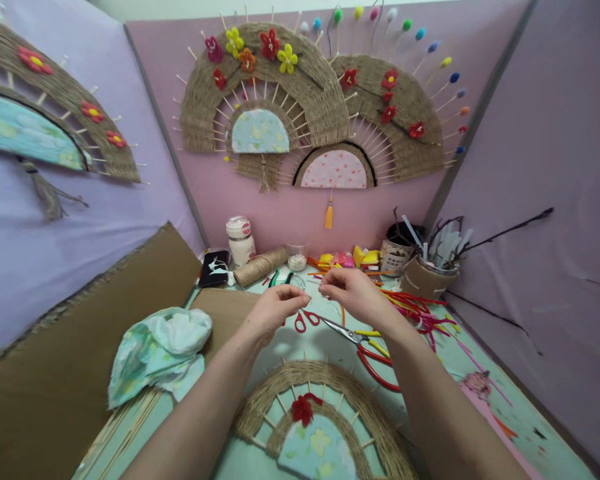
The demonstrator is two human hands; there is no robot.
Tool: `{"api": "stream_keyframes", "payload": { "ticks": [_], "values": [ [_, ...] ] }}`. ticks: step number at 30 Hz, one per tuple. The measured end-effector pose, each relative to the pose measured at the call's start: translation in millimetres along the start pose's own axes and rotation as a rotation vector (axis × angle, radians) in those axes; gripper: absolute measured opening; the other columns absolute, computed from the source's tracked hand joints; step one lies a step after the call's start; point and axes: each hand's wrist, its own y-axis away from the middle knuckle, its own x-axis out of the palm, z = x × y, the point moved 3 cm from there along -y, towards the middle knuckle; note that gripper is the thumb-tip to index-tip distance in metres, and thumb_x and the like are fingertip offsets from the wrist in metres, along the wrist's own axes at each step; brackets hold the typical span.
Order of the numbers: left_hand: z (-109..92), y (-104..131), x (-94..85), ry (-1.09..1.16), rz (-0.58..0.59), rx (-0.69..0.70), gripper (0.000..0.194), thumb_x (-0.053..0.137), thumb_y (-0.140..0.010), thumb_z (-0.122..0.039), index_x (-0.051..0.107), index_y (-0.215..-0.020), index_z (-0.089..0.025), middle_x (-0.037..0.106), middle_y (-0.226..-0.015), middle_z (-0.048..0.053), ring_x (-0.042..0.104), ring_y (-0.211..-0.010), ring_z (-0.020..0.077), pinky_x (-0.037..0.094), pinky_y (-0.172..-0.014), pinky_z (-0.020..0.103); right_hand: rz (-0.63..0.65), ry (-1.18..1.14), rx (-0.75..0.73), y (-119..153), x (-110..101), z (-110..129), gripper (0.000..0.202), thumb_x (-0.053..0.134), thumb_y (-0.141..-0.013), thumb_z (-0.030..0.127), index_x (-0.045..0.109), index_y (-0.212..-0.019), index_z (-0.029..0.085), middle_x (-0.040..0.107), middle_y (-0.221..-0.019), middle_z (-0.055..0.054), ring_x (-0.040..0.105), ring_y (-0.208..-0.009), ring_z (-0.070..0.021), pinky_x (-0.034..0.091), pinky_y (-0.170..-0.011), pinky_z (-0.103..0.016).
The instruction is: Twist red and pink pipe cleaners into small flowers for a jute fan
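through the head camera i have the left hand [275,310] and right hand [357,293] raised over the table, tips turned toward each other with a small gap between the hands; i'd guess they meet at mid-view so fine work sits under both eyes. on each, thumb and forefinger draw close at the tips, but i can't tell whether they pinch anything; whatever may be there is too fine for me. the woven fan [325,369] lies flat between the forearms, nearer the body than the fingers and touched by neither hand, probably kept there so its face stays open to both. its red flower [303,411] sits on the inner woven band, at the edge of the patterned cloth. the small scissors [303,322] lie just below the fingertips and the large scissors [373,360] beside the right forearm, while pipe cleaners [423,305] spread past the right wrist, all within easy reach, i judge.
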Motion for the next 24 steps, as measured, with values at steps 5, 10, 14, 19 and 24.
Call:
{"api": "stream_keyframes", "payload": {
  "ticks": [5, 10, 14, 19, 24],
  "values": [
    [3.3, -2.8, -2.4, 0.037, -0.007, -0.006, 0.027, 0.071, -0.061, -0.037, 0.06, -0.073, -0.016, 0.049, -0.06, -0.004, 0.036, -0.048, 0.0056, 0.023, -0.044, 0.021, -0.087, -0.089, 0.014, -3.0, -2.1, 0.0, 0.016, 0.056, -0.077, 0.03, 0.06, -0.071, 0.016, 0.06, -0.066, -0.001, 0.05, -0.06, -0.012, 0.036, -0.056, -0.024],
    [3.0, -1.3, -0.9, 0.033, 0.015, -0.039, 0.028, 0.07, -0.063, -0.038, 0.06, -0.077, -0.016, 0.051, -0.063, -0.003, 0.04, -0.049, 0.0058, 0.022, -0.045, 0.021, -0.035, -0.152, -0.035, -3.2, 2.4, 1.8, 0.013, 0.058, -0.076, 0.028, 0.063, -0.072, 0.016, 0.063, -0.068, -0.001, 0.053, -0.062, -0.0124, 0.04, -0.062, -0.025],
    [0.9, 0.7, 0.9, 0.063, 0.044, -0.055, 0.028, 0.071, -0.062, -0.036, 0.06, -0.077, -0.015, 0.053, -0.066, -0.003, 0.044, -0.051, 0.0053, 0.024, -0.047, 0.021, -0.026, -0.146, -0.057, -3.3, 2.9, 3.6, 0.01, 0.061, -0.074, 0.025, 0.065, -0.07, 0.017, 0.065, -0.068, -0.001, 0.054, -0.064, -0.0125, 0.04, -0.063, -0.025],
    [-0.1, 2.0, 1.7, 0.072, 0.061, -0.05, 0.028, 0.072, -0.062, -0.035, 0.059, -0.076, -0.015, 0.052, -0.062, -0.004, 0.041, -0.049, 0.0047, 0.024, -0.047, 0.021, 0.016, -0.135, -0.064, -2.6, 2.8, 6.4, 0.009, 0.06, -0.074, 0.022, 0.067, -0.071, 0.017, 0.067, -0.071, -0.001, 0.056, -0.069, -0.0132, 0.039, -0.066, -0.024],
    [1.0, 0.8, 1.6, 0.083, 0.075, -0.038, 0.028, 0.073, -0.061, -0.036, 0.059, -0.075, -0.015, 0.052, -0.062, -0.004, 0.04, -0.048, 0.0049, 0.025, -0.047, 0.021, 0.061, -0.059, -0.095, 0.4, 5.5, 7.3, 0.011, 0.055, -0.076, 0.021, 0.064, -0.071, 0.017, 0.065, -0.07, 0.0, 0.054, -0.067, -0.0122, 0.037, -0.062, -0.023]
  ]
}}
